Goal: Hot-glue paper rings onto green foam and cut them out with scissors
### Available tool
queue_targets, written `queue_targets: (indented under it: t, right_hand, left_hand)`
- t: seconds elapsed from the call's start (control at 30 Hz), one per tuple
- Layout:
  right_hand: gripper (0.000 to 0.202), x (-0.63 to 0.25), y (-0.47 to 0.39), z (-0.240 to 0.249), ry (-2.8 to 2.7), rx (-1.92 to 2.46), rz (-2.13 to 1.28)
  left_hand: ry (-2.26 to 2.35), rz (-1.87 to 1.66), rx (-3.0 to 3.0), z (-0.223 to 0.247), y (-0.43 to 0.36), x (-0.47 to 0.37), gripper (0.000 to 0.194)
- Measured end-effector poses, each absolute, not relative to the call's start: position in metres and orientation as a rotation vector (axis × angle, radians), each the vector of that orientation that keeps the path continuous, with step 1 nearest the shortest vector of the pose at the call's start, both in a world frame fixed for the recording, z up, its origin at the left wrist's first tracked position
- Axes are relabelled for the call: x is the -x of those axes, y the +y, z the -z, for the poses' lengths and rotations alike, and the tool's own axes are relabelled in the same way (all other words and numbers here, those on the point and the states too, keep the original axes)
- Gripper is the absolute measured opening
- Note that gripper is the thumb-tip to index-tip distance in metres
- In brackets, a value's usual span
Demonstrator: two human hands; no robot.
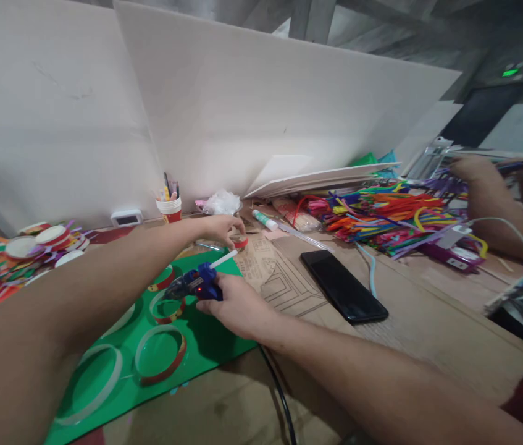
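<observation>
My right hand [238, 307] is wrapped round a blue hot glue gun [200, 281], its red light lit. A white glue stick [223, 259] juts from the gun's rear, and the nozzle end points left over a green sheet [215, 352]. On that sheet stand several cut paper-cup rings, among them a red-and-white ring [162, 355] and a larger whitish ring [115, 377]. My left hand [223, 228] reaches across beyond the gun, its bent fingertips closed at the edge of a small red ring [241, 243].
A black phone [344, 287] lies right of my right hand. The gun's black cord [280, 389] runs toward me. Pipe cleaners [395, 213] are heaped behind, near a purple power strip [453, 254] and a co-worker's arm [488, 198]. Cup pieces [25, 247] crowd the left; white boards [265, 93] stand behind.
</observation>
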State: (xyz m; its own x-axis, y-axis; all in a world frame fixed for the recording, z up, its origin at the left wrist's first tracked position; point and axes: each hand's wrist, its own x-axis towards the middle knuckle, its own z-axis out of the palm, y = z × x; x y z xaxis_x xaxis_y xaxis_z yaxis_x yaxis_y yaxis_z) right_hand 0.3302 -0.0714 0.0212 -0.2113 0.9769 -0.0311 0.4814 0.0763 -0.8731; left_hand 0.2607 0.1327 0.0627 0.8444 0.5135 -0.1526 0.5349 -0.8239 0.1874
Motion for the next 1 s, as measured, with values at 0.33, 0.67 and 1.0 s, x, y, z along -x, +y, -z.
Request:
queue_targets:
  t: [0.33, 0.67, 1.0]
  right_hand:
    - [0.026, -0.328, -0.071, -0.015, -1.817, 1.459, -1.007]
    - [0.028, -0.327, -0.072, -0.016, -1.785, 1.433, -1.036]
    - [0.031, -0.333, -0.07, -0.017, -1.778, 1.437, -1.062]
  left_hand:
    - [1.027, -0.428, -2.446, -0.092, 0.101, -0.137, 0.048]
    - [0.825, -0.089, -2.704, -0.109, 0.101, -0.204, 0.041]
    - [0.542, 0.32, -2.858, -0.06, 0.133, -0.264, 0.017]
